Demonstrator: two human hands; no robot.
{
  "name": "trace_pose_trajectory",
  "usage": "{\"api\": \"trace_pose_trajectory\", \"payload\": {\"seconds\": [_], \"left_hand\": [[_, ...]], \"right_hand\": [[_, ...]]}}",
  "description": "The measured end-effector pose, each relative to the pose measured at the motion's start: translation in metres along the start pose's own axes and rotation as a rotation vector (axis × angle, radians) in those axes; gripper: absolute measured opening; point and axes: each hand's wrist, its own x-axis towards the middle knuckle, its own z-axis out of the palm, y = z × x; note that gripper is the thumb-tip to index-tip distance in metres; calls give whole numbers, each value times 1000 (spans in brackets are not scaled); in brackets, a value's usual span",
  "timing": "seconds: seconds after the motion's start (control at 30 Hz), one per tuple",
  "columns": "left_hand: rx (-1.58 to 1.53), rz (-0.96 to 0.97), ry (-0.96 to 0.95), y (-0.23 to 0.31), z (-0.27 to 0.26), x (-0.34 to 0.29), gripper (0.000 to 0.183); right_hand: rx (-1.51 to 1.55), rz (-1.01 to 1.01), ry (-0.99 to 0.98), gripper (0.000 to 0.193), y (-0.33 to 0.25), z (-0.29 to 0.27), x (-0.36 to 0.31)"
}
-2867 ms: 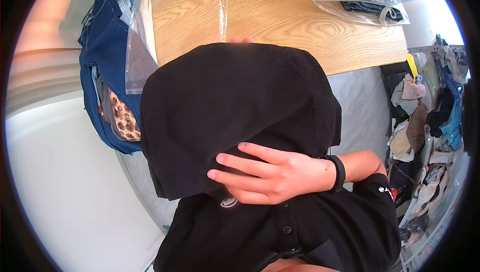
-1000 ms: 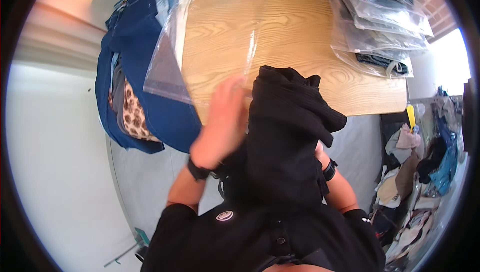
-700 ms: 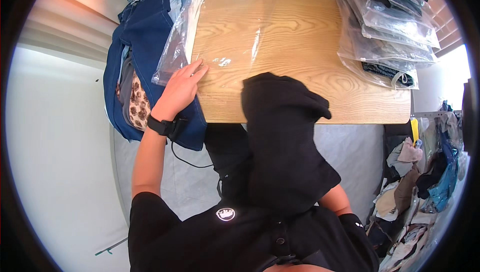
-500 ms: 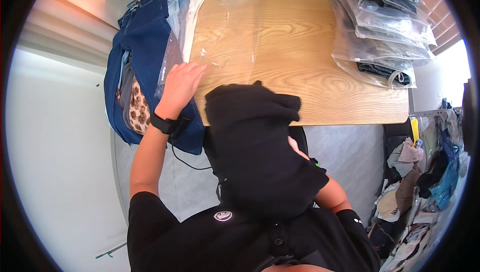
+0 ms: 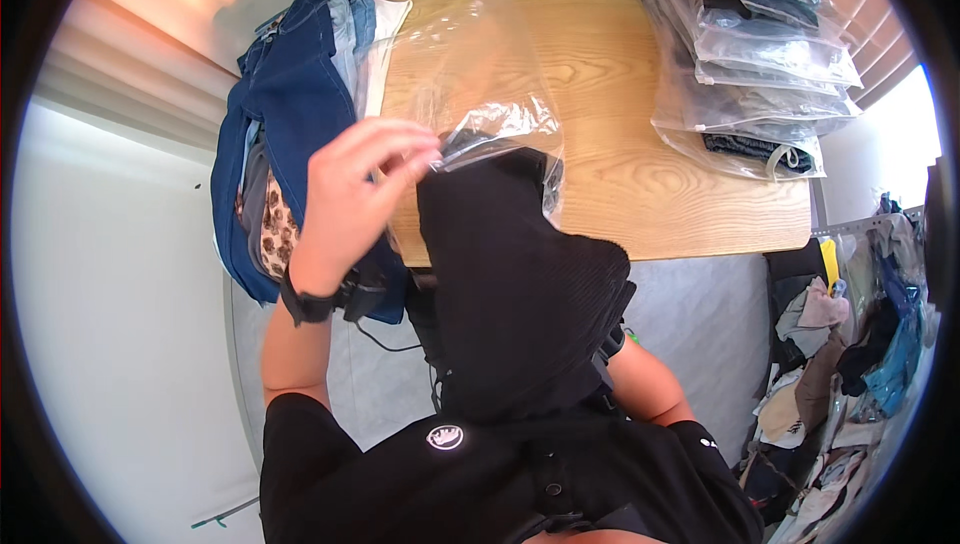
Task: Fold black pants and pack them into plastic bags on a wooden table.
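Item: black knit garment [image 5: 520,284], folded, held upright between the person's chest and the near edge of the wooden counter [image 5: 620,114]. Its top end sits at the mouth of a clear plastic bag [image 5: 470,74], which lies flat on the counter with the opening lifted toward the person.

Left hand [image 5: 350,194]: closed in a pinch on the upper lip of the clear plastic bag, holding the mouth raised.

Right hand: hidden behind the garment; only the forearm shows at lower right. Probably supporting the cloth from beneath, but its grip cannot be told.

Step in hand, as judged: bagging the garment; the top edge is just entering the mouth, the bulk not yet in.

Next move calls for: keeping the lip held wide and sliding the fold forward and flat, so it does not bunch at the opening.

Adjacent: pile of denim clothes [image 5: 290,114] at the counter's left end; stack of bagged garments [image 5: 760,54] at the far right.
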Motion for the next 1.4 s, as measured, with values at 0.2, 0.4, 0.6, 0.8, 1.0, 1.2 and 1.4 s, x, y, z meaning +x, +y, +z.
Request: {"api": "trace_pose_trajectory", "payload": {"seconds": [0.2,0.4,0.6,0.8,1.0,1.2,1.4], "left_hand": [[-31,161,-17,29,13,-19,13],[-69,411,-108,45,8,-23,16],[-228,353,126,33,9,-39,36],[-235,113,130,31,26,-11,97],[-659,66,125,-13,50,0,92],[-1303,-102,300,-51,108,-12,81],[-2090,-447,368,-59,145,-10,70]], "right_hand": [[-204,-232,73,40,-46,31,39],[-633,-537,448,46,-58,65,19],[-603,-403,298,49,-83,40,26],[-1108,-755,343,58,-97,75,41],[-1741,-791,383,38,-155,103,66],[-1418,-587,271,63,-185,96,100],[-2026,-526,321,97,-199,103,124]]}}
